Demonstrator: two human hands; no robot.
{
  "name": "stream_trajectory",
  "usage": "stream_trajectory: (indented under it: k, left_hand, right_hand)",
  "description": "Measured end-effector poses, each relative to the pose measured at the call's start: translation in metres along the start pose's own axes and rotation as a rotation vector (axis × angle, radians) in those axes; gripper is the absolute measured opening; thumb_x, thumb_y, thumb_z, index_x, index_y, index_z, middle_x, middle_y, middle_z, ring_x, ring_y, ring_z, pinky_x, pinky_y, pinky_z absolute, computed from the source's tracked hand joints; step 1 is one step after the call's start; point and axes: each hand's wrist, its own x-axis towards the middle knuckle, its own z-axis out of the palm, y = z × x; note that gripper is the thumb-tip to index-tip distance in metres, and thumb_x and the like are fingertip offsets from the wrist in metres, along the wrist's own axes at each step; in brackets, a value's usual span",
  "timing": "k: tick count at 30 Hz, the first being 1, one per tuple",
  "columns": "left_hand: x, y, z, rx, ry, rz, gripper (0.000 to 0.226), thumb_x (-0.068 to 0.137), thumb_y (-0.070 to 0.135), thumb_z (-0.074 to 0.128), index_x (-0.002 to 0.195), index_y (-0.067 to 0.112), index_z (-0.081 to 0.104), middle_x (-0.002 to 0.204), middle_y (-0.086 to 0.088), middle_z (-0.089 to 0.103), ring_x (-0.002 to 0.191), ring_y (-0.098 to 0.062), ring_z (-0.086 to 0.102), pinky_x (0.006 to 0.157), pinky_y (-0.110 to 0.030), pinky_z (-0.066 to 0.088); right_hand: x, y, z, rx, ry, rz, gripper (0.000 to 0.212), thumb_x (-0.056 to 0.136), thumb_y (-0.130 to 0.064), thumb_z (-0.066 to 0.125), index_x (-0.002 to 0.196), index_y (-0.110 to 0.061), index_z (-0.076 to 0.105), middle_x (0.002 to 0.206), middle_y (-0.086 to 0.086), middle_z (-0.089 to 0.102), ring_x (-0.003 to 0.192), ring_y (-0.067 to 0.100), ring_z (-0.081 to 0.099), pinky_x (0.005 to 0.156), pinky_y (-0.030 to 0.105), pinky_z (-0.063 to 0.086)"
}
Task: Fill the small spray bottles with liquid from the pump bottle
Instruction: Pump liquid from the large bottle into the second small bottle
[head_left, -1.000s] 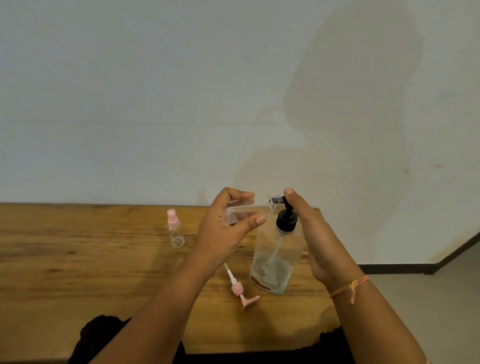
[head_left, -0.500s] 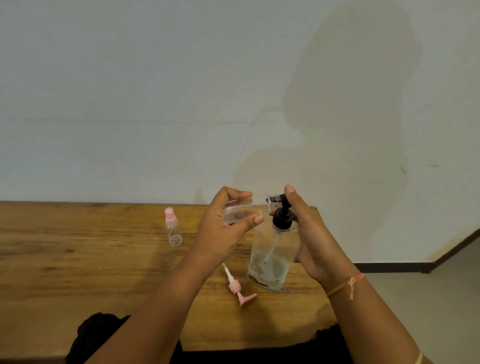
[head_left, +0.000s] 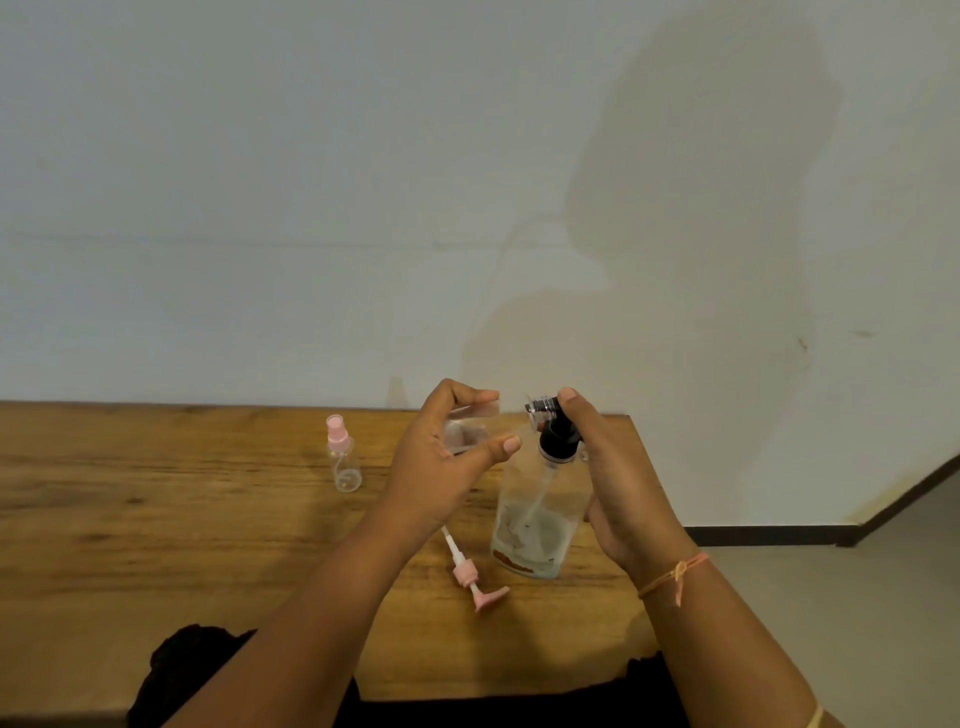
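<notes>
— So where does the small spray bottle (head_left: 464, 434) sit?
— Pinched in the left hand (head_left: 441, 467), lying sideways, mouth just left of the nozzle (head_left: 540, 408).
— And the right hand (head_left: 618, 483)?
— Wrapped round the pump bottle (head_left: 535, 525), forefinger atop.

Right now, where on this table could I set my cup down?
The whole left stretch of the table, left of the capped spray bottle, is bare wood. The right end is crowded: the left hand holds a small clear bottle beside the pump bottle gripped by the right hand, a loose pink pump lying in front.
</notes>
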Motion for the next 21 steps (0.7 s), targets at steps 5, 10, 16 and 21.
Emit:
stream_trajectory:
  k: [5,10,16,21]
  left_hand:
    - [0.0,0.0011,0.0,-0.027,-0.008,-0.004,0.042,0.065,0.024,0.08,0.097,0.02,0.053,0.11,-0.006,0.065,0.101,-0.028,0.063,0.09,-0.049,0.051]
    - [0.0015,-0.0026,-0.0003,-0.026,-0.016,-0.008,0.036,0.07,0.015,0.078,0.094,0.023,0.053,0.105,-0.011,0.065,0.102,-0.031,0.062,0.084,-0.04,0.054]
    - [-0.0016,-0.0036,0.0014,-0.009,-0.009,-0.015,0.031,0.075,0.011,0.073,0.096,0.019,0.052,0.107,0.0,0.064,0.097,-0.025,0.064,0.078,-0.032,0.056]
    - [-0.0029,0.0013,0.0023,-0.012,0.007,0.01,0.033,0.075,0.011,0.073,0.1,0.014,0.052,0.109,0.004,0.063,0.094,-0.017,0.064,0.071,-0.018,0.053]
  right_hand:
    - [0.0014,-0.001,-0.0021,0.028,-0.057,0.011,0.048,0.079,-0.066,0.052,0.103,-0.027,0.07,0.102,0.0,0.072,0.106,0.021,0.063,0.1,0.052,0.044]
    - [0.0039,-0.001,-0.0024,0.036,-0.045,0.038,0.046,0.081,-0.058,0.058,0.106,-0.021,0.07,0.106,0.003,0.071,0.108,0.024,0.061,0.102,0.054,0.041]
    - [0.0027,-0.0009,0.0011,-0.005,0.017,0.007,0.03,0.092,-0.041,0.052,0.079,-0.021,0.071,0.075,-0.006,0.073,0.086,0.017,0.065,0.098,0.047,0.046]
    - [0.0008,-0.0029,0.0002,-0.024,-0.038,-0.016,0.044,0.088,-0.058,0.045,0.094,-0.024,0.073,0.091,-0.003,0.075,0.096,0.017,0.066,0.098,0.048,0.046]
